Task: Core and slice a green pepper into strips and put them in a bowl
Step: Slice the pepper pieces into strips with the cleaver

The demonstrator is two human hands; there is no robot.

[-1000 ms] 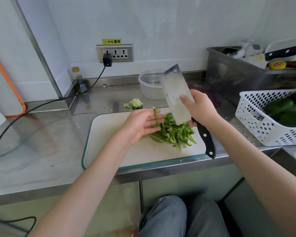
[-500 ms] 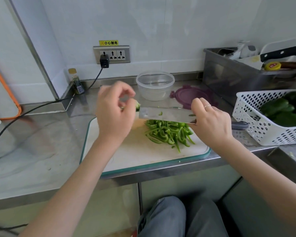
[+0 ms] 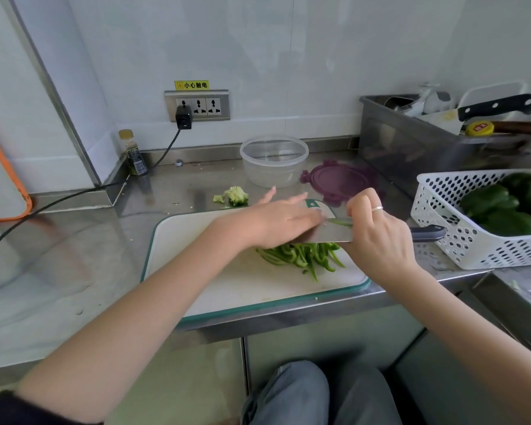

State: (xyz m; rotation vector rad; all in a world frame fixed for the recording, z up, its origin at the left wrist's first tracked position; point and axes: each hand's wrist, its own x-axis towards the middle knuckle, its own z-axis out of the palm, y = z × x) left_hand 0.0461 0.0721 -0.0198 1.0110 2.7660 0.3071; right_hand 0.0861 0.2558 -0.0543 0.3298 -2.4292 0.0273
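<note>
The pepper strips (image 3: 301, 256) lie heaped on the board (image 3: 196, 256), toward its right end, with their long axes mostly running from the bowl side toward the person. The bowl (image 3: 274, 159) stands on the tabletop (image 3: 74, 271) beyond the board's far edge, a little left of the heap's middle and well apart from it, and appears to hold no strips. So the coming move, as a judgement, turns on carrying the strips away from the person, over the board's far edge, to the bowl.

The right hand (image 3: 377, 237) grips the cleaver (image 3: 328, 233) where blade meets handle, fingers curled round it; the blade lies roughly flat and points left, just above the far side of the heap, and the dark handle sticks out to the right toward the basket (image 3: 436, 240). The left hand (image 3: 282, 219) is flat with straight fingers, resting on or pressing the top of the blade; whether any strips lie between palm and blade cannot be told, though a thin green piece shows on the blade near the right hand.

Both hands are just beyond the heap, between it and the bowl, the left one somewhat nearer the bowl. The core (image 3: 235, 196) sits on the tabletop left of the bowl, just off the board's far edge. Most strips remain on the board, so the transfer looks barely begun.
</note>
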